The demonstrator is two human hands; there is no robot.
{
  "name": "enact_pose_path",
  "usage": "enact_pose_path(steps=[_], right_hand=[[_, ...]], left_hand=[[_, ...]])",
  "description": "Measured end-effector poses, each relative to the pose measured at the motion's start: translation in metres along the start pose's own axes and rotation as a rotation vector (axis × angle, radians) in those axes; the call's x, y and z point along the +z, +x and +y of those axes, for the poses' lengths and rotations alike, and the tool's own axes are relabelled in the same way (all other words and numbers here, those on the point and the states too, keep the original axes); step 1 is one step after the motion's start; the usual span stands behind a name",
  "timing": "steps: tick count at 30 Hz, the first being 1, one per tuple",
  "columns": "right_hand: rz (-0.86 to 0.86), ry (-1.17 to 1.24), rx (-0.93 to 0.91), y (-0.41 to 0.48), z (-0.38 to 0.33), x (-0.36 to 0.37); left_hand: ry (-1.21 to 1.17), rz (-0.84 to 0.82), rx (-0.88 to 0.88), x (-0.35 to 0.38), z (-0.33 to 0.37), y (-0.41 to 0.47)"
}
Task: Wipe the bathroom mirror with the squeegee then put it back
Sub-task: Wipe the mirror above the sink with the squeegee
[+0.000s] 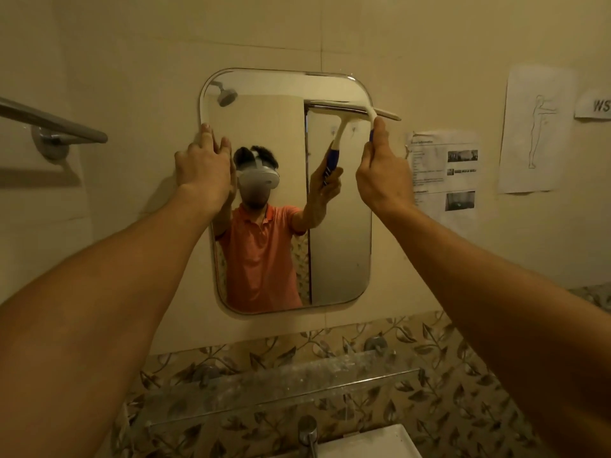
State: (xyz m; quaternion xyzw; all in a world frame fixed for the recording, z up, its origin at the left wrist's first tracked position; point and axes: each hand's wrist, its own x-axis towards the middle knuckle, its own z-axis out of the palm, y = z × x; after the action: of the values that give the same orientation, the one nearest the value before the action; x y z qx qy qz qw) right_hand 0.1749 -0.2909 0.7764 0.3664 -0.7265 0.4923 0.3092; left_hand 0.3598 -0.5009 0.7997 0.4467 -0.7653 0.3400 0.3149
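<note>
A rounded rectangular mirror (340,246) hangs on the cream wall. My right hand (383,170) grips the blue handle of a white squeegee (385,114). Its blade lies against the glass near the mirror's upper right corner and sticks out past the right edge. My left hand (205,166) rests with straight fingers on the mirror's upper left edge. The glass reflects a person in an orange shirt and the squeegee.
A chrome towel bar (53,122) juts from the wall at left. Paper sheets (444,166) are taped to the wall right of the mirror. Below it run a glass shelf (281,378), a tap (307,431) and a white basin (373,441).
</note>
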Motion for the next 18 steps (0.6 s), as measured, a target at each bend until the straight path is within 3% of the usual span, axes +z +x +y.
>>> enact_pose_path(steps=[8,18], right_hand=[[0.017,-0.038,0.014,-0.034,0.018,0.015],[-0.097,-0.094,0.037,-0.133,0.037,0.048]], left_hand=[[-0.004,0.021,0.010,0.001,0.000,-0.001],[-0.048,0.019,0.025,0.001,-0.005,-0.003]])
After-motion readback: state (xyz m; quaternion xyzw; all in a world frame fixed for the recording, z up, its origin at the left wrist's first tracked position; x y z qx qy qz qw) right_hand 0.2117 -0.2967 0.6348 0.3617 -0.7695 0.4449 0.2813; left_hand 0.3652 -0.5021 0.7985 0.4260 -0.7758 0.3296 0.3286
